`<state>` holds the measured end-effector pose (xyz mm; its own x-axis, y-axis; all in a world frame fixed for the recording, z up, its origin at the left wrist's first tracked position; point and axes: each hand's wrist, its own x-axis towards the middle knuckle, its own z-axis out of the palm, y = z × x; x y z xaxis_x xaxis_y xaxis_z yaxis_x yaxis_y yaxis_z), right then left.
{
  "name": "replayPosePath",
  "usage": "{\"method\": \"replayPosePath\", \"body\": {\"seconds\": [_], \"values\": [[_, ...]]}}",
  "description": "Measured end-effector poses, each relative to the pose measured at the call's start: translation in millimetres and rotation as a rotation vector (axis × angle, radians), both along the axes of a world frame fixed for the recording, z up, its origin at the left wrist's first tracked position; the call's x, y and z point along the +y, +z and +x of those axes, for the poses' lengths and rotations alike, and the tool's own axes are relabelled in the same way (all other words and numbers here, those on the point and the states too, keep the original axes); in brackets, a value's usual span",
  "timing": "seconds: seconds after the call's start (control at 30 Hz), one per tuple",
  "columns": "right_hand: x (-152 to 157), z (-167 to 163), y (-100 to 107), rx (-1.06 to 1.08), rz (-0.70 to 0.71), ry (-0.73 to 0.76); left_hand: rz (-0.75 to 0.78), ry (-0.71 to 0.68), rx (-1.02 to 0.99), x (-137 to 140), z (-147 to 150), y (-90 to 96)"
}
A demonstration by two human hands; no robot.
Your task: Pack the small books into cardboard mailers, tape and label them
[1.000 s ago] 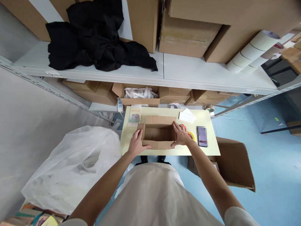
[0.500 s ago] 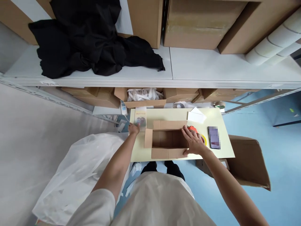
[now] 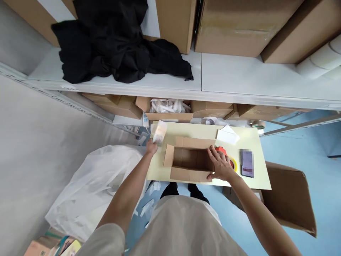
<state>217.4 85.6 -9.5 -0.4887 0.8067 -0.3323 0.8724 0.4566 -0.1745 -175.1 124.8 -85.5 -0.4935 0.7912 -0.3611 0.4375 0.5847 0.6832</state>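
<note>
An open cardboard box [image 3: 192, 173] lies on the pale yellow table with its flaps folded outward and its inside bare. My right hand [image 3: 221, 165] spans the box's right end, thumb at the near corner and fingers at the far one, gripping it. Just beyond those fingers sit a red tape dispenser [image 3: 221, 150] and a roll of yellow tape [image 3: 233, 164], both partly covered by the hand. To the left of the box, my left hand [image 3: 151, 147] is closed on the lower end of a flat printed packet [image 3: 160, 131], which is tilted and blurred.
The table [image 3: 255, 142] also bears white papers [image 3: 227, 134] and a phone [image 3: 247, 163]. Behind it, a shelf [image 3: 170, 89] holds boxes and black cloth [image 3: 117, 53]. A large white plastic bag [image 3: 90, 192] stands at left, an open carton [image 3: 290, 195] at right.
My left hand has lifted the printed packet from the table's left edge and tilted it to the right. The right hand keeps its place at the box. The view has shifted slightly.
</note>
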Motion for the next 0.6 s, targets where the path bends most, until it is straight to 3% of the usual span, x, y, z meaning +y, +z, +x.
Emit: {"method": "replayPosePath", "body": {"seconds": [0.13,0.2,0.27,0.33,0.43,0.5,0.6], "values": [[1.4,2.3,-2.0,0.051,-0.022,0.004,0.159,-0.047,0.022,-36.7,-16.7,68.4],[1.4,3.9,-2.7,0.086,-0.03,-0.004,0.328,-0.13,0.015,-49.7,-16.5,104.7],[0.8,5.4,-3.4,0.129,-0.034,-0.012,0.388,-0.244,0.017,-56.6,-3.9,133.7],[-0.4,6.7,-4.5,0.172,-0.035,-0.022,0.389,-0.375,-0.004,-57.6,21.5,149.8],[-3.2,8.7,-6.7,0.221,-0.034,-0.042,0.346,-0.582,-0.002,-52.6,72.1,146.6],[-5.1,9.8,-8.4,0.248,-0.025,-0.054,0.281,-0.695,0.061,-48.3,103.3,131.7],[-6.8,10.8,-9.9,0.27,-0.011,-0.063,0.224,-0.75,0.147,-46.1,134.2,107.5]]}}
